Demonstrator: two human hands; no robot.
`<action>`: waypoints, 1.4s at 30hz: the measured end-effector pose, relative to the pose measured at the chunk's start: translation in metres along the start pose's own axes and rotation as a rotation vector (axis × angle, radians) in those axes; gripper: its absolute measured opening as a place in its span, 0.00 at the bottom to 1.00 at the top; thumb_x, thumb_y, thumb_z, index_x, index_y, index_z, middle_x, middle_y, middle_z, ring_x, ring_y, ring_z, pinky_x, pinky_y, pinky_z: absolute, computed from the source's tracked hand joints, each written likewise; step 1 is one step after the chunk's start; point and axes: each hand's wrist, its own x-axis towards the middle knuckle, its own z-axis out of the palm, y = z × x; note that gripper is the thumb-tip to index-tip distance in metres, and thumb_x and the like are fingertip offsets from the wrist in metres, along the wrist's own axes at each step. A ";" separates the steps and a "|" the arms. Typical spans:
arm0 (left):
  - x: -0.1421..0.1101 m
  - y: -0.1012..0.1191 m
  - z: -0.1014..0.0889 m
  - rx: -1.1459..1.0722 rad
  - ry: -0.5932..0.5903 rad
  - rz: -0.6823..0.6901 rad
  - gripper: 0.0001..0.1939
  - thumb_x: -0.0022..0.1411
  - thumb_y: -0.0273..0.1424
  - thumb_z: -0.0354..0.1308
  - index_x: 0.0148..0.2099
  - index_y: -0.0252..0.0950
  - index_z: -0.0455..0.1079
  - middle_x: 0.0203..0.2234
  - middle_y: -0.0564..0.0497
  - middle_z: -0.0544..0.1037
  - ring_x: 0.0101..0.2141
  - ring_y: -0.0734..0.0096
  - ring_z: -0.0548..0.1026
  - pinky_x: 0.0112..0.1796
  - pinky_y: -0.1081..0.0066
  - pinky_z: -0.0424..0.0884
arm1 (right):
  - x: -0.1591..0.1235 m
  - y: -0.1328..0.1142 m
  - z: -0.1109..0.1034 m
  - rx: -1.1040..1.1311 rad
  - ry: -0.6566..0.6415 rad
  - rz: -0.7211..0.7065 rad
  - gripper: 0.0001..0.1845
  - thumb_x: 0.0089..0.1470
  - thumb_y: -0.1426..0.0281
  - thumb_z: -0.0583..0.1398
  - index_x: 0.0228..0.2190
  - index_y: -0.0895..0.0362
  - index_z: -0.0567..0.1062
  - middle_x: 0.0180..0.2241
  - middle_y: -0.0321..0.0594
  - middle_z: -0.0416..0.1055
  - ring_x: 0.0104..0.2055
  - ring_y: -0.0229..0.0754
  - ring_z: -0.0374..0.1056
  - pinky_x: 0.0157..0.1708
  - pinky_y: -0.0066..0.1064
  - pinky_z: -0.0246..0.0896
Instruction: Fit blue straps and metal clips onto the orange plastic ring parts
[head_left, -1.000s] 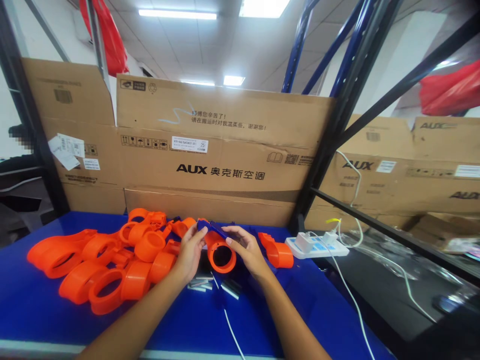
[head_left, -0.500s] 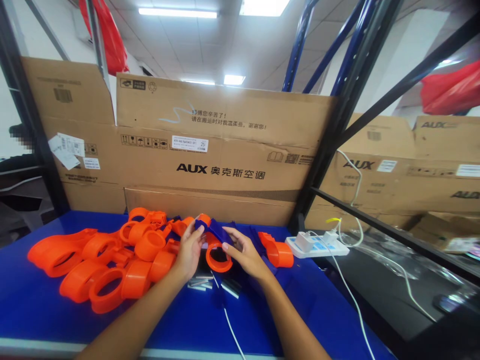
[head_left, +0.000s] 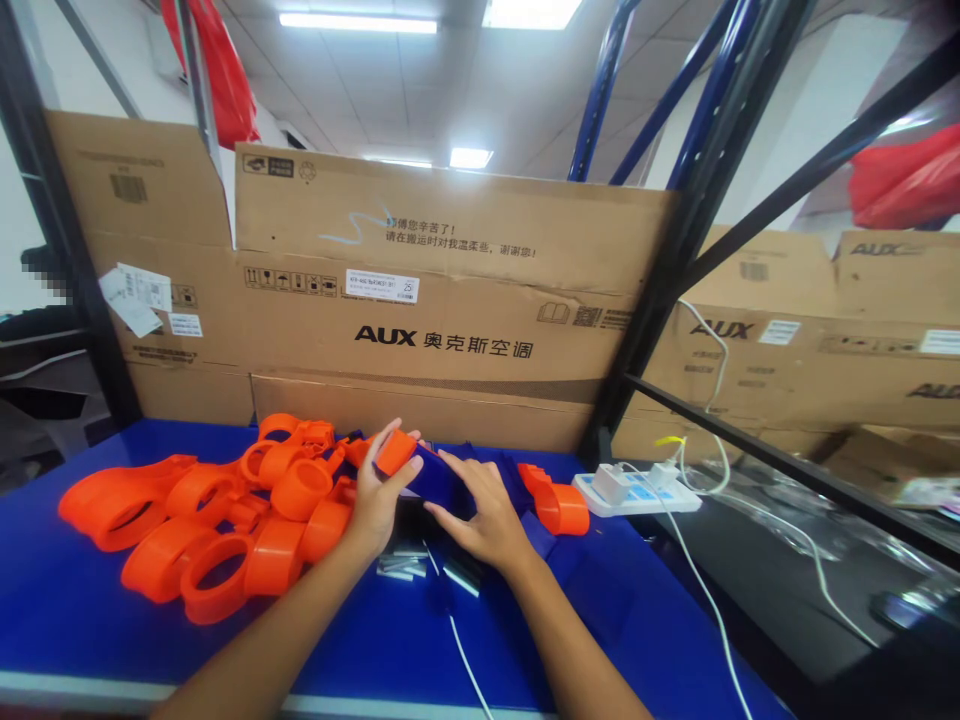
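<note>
Between my hands, above the middle of the table, is an orange and blue plastic part (head_left: 439, 480). My left hand (head_left: 379, 495) is closed round its orange end, with the thumb laid across the front. My right hand (head_left: 484, 510) grips the blue end, fingers along the top and thumb underneath. The ring of this part is turned out of sight. Small silvery metal strips (head_left: 405, 562) lie on the table below my hands, beside a thin white cable (head_left: 466, 650). Left of my left hand is a heap of orange plastic ring parts (head_left: 274, 550).
The blue table (head_left: 90, 620) carries another orange ring part (head_left: 562, 508) on the right. Behind that stands a white power strip (head_left: 637, 492) with plugs and cables. A cardboard box wall (head_left: 450, 310) closes the back, and a black rack post (head_left: 667, 270) rises at the right.
The orange and blue part has been turned: its orange ring hung below my hands before, and now an orange end shows at the upper left. Both hands have shifted their hold slightly.
</note>
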 end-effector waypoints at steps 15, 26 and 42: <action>-0.001 0.002 0.001 0.006 0.025 0.017 0.28 0.49 0.31 0.74 0.53 0.41 0.71 0.49 0.45 0.80 0.53 0.55 0.76 0.57 0.57 0.67 | -0.002 -0.003 0.005 0.013 0.040 0.000 0.39 0.55 0.59 0.67 0.65 0.44 0.63 0.50 0.45 0.77 0.46 0.57 0.72 0.48 0.51 0.60; 0.001 -0.005 -0.004 0.024 0.026 -0.049 0.26 0.52 0.36 0.73 0.53 0.40 0.73 0.47 0.45 0.81 0.50 0.56 0.78 0.51 0.60 0.72 | -0.003 -0.007 0.005 0.076 0.122 0.112 0.35 0.53 0.59 0.68 0.62 0.47 0.69 0.53 0.46 0.76 0.48 0.57 0.72 0.53 0.52 0.62; -0.017 -0.017 0.009 0.045 -0.247 -0.129 0.40 0.53 0.35 0.73 0.65 0.44 0.59 0.52 0.43 0.76 0.50 0.55 0.77 0.52 0.56 0.72 | 0.008 0.016 0.009 0.800 0.127 0.700 0.34 0.54 0.39 0.58 0.31 0.59 0.79 0.32 0.44 0.79 0.34 0.48 0.71 0.36 0.37 0.66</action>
